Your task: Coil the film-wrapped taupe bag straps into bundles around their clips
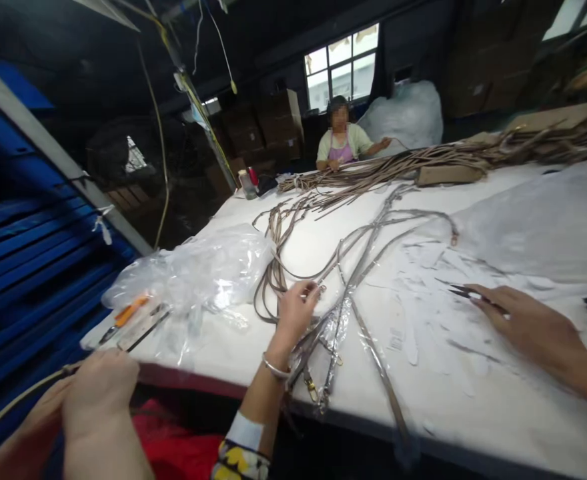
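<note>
Left hand (pixel 293 313) pinches a strap (pixel 272 263) near the worktop's (pixel 473 400) near edge. Right hand (pixel 523 327), closed, holds snips (pixel 466 292). The far-edge heap (pixel 423 167) suggests most straps remain.

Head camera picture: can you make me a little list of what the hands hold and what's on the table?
left hand: holds a tan strap
right hand: holds dark snips
co-worker's hand: pinches loose straps on the white table
plastic bags: left of the loose straps
far end: seated person, strap pile
</note>
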Demonstrator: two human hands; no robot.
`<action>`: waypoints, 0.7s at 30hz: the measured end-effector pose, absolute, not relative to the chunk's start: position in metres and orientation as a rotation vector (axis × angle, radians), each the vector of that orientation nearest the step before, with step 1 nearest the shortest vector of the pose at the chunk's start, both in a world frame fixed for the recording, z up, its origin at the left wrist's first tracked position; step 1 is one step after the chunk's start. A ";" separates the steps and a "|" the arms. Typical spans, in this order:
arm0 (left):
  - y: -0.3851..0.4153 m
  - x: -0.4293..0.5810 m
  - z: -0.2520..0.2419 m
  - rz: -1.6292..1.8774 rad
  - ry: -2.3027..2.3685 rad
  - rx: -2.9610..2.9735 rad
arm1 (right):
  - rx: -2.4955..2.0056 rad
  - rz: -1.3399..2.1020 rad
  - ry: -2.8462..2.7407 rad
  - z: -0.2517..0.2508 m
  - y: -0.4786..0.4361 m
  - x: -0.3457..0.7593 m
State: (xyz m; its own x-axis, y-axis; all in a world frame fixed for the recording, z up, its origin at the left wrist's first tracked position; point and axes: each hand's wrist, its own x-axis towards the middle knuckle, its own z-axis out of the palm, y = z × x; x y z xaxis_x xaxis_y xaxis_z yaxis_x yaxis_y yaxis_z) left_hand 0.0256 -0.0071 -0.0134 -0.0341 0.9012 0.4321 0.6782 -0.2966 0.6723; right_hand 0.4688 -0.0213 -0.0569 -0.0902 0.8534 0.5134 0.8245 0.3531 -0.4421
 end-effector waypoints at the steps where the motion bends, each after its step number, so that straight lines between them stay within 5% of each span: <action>1: -0.014 0.047 -0.026 1.097 1.617 2.052 | -1.539 0.019 -1.991 -0.062 -0.015 0.468; 4: -0.030 0.081 -0.053 0.888 1.680 2.189 | -1.543 -0.167 -2.060 -0.069 -0.016 0.453; 9: -0.026 0.071 -0.072 1.046 1.618 2.052 | -1.355 -0.177 -2.024 -0.055 -0.093 0.394; 21: -0.016 0.075 -0.020 1.220 1.125 1.276 | -1.196 0.825 -1.788 -0.027 -0.158 0.273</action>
State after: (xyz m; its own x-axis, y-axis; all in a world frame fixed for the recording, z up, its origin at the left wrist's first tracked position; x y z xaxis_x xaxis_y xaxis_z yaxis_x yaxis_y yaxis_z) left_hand 0.0753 -0.0164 -0.0201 0.0580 0.9961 0.0663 -0.0140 -0.0656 0.9977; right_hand 0.2729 -0.1585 -0.0274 -0.2195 0.9384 0.2668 0.4063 0.3365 -0.8495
